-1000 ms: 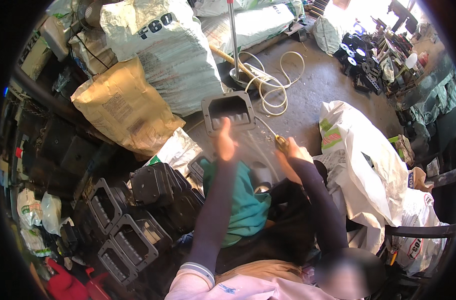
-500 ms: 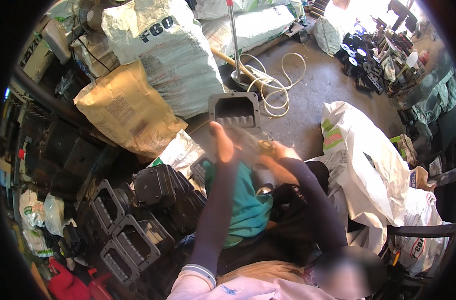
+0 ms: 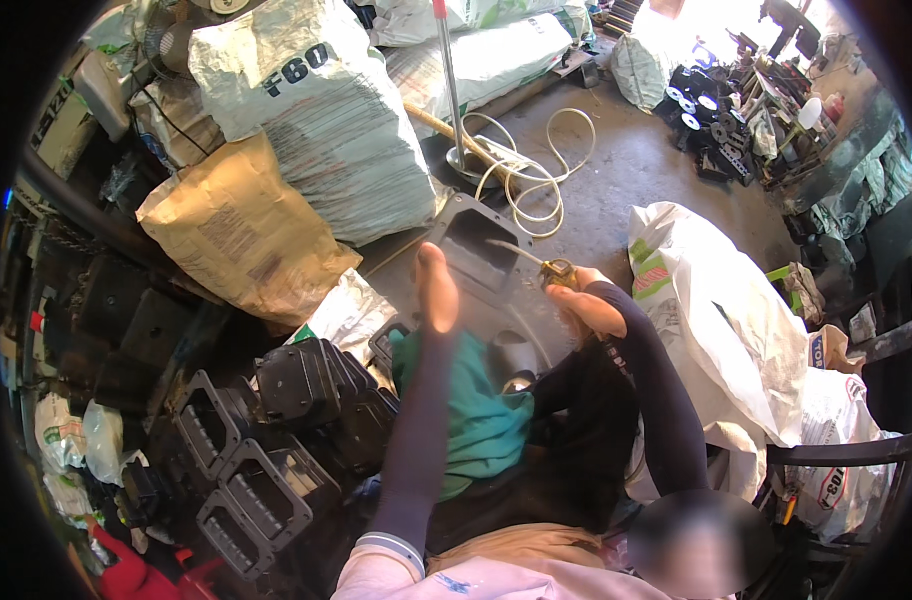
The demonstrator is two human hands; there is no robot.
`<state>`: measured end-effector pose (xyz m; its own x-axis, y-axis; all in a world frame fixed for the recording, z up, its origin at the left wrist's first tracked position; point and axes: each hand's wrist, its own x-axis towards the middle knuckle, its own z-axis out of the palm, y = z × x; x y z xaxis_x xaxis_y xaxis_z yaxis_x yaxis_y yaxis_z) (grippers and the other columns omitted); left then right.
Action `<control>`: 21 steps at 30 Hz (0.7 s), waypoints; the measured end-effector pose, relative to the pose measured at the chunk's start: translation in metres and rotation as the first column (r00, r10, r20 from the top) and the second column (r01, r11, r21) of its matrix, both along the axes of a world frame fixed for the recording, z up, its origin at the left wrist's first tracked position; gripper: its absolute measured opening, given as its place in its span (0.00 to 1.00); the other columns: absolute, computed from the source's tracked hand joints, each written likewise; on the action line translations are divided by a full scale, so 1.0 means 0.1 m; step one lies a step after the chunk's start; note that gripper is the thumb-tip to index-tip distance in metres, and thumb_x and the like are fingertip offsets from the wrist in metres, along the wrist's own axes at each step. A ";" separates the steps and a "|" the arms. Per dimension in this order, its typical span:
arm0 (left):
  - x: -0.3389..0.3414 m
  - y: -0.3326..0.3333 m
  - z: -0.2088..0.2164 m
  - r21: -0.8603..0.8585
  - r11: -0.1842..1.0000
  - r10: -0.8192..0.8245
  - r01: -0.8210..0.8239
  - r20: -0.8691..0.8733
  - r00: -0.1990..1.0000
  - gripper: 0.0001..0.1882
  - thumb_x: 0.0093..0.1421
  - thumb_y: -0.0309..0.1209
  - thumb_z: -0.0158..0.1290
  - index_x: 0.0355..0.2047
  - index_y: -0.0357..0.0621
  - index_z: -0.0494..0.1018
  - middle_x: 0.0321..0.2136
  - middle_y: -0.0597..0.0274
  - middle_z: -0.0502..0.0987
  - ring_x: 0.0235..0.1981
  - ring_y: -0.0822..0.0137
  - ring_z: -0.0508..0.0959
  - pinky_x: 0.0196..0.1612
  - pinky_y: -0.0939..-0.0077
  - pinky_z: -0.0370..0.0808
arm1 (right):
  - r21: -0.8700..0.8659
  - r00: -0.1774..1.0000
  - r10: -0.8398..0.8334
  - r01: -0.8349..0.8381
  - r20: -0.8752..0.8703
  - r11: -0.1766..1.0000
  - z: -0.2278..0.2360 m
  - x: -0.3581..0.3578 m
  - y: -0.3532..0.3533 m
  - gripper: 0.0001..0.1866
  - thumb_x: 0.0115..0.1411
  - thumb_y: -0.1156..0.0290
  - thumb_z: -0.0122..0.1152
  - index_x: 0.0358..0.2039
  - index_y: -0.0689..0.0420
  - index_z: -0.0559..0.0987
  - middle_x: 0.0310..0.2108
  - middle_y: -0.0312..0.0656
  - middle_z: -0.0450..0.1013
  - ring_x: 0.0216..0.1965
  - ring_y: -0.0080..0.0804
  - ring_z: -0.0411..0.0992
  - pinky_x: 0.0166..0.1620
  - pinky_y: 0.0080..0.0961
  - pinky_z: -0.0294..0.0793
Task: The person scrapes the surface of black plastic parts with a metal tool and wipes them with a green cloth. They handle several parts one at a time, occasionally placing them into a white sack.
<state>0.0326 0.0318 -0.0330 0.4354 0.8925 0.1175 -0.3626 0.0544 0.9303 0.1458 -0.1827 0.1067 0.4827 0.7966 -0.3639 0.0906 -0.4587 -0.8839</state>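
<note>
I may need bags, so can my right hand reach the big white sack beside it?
Probably yes: the white sack is close by your right hand with nothing visible between, though that hand holds a brass-coloured tool.

Strong light floods the far right corner of a cluttered workroom, falling across a bare grey floor. Large white sacks crowd the far left side behind a creased brown paper bag, near a slim upright metal pole. A heap of dark parts lies below the glare; a curved black rail crosses the lower right, while shadow deepens along the left.
</note>
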 end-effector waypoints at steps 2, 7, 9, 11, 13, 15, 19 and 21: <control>-0.02 0.00 0.01 0.158 0.985 -0.043 0.065 -0.137 0.990 0.33 0.70 0.56 0.40 0.56 0.36 0.66 0.54 0.57 0.71 0.53 0.65 0.70 0.58 0.69 0.66 | 0.055 0.984 -0.034 0.044 -0.172 0.998 -0.13 0.05 -0.01 0.13 0.66 0.61 0.57 0.40 0.59 0.73 0.22 0.35 0.69 0.20 0.22 0.69 0.24 0.23 0.69; -0.13 -0.11 0.17 0.135 0.937 -0.262 0.321 -0.332 0.906 0.40 0.71 0.59 0.33 0.61 0.30 0.65 0.60 0.44 0.69 0.63 0.56 0.67 0.64 0.67 0.60 | 0.041 0.916 0.040 -0.026 -0.398 0.999 -0.35 0.12 -0.02 0.13 0.67 0.60 0.57 0.37 0.57 0.72 0.21 0.35 0.69 0.17 0.24 0.69 0.22 0.22 0.70; -0.11 -0.10 0.22 -0.029 0.934 -0.350 0.357 -0.278 0.894 0.39 0.70 0.59 0.35 0.59 0.31 0.68 0.55 0.48 0.73 0.57 0.59 0.71 0.60 0.68 0.64 | 0.038 0.881 0.045 -0.031 -0.471 0.999 -0.38 0.16 -0.05 0.13 0.67 0.60 0.56 0.38 0.57 0.72 0.21 0.36 0.69 0.17 0.24 0.69 0.21 0.22 0.71; -0.11 -0.13 0.24 -0.037 0.927 -0.371 0.373 -0.222 0.901 0.37 0.70 0.58 0.38 0.56 0.32 0.71 0.50 0.52 0.77 0.52 0.62 0.74 0.57 0.70 0.67 | 0.003 0.902 0.027 -0.028 -0.430 1.000 -0.38 0.18 -0.08 0.12 0.68 0.60 0.55 0.39 0.57 0.71 0.21 0.36 0.70 0.17 0.24 0.70 0.21 0.22 0.71; -0.10 -0.14 0.25 0.080 0.933 -0.330 0.350 -0.196 0.923 0.35 0.70 0.57 0.41 0.53 0.33 0.73 0.45 0.56 0.79 0.47 0.66 0.75 0.53 0.73 0.69 | -0.016 0.883 0.010 -0.020 -0.469 1.000 -0.37 0.18 -0.11 0.12 0.68 0.60 0.54 0.39 0.57 0.71 0.22 0.36 0.70 0.17 0.24 0.70 0.22 0.22 0.71; -0.09 -0.14 0.24 -0.006 0.934 -0.356 0.358 -0.132 0.925 0.33 0.69 0.56 0.44 0.51 0.33 0.74 0.42 0.59 0.79 0.44 0.69 0.75 0.51 0.74 0.70 | 0.007 0.888 0.109 -0.119 -0.447 0.993 -0.37 0.13 -0.14 0.13 0.68 0.60 0.54 0.36 0.57 0.72 0.20 0.36 0.69 0.17 0.24 0.70 0.22 0.21 0.70; -0.09 -0.13 0.23 -0.009 0.920 -0.390 0.392 -0.133 0.911 0.29 0.67 0.54 0.50 0.48 0.37 0.77 0.42 0.58 0.79 0.44 0.68 0.76 0.51 0.72 0.71 | -0.006 0.905 0.243 -0.262 -0.350 0.965 -0.38 0.03 -0.22 0.14 0.68 0.61 0.54 0.31 0.59 0.72 0.18 0.36 0.69 0.18 0.24 0.70 0.22 0.22 0.71; -0.10 -0.13 0.23 0.153 0.930 -0.296 0.335 -0.231 0.927 0.28 0.66 0.53 0.52 0.47 0.38 0.78 0.43 0.56 0.79 0.45 0.66 0.76 0.51 0.71 0.71 | -0.121 0.936 0.236 -0.274 -0.260 0.954 -0.36 0.01 -0.25 0.14 0.68 0.61 0.54 0.32 0.59 0.72 0.19 0.35 0.69 0.18 0.23 0.70 0.22 0.22 0.72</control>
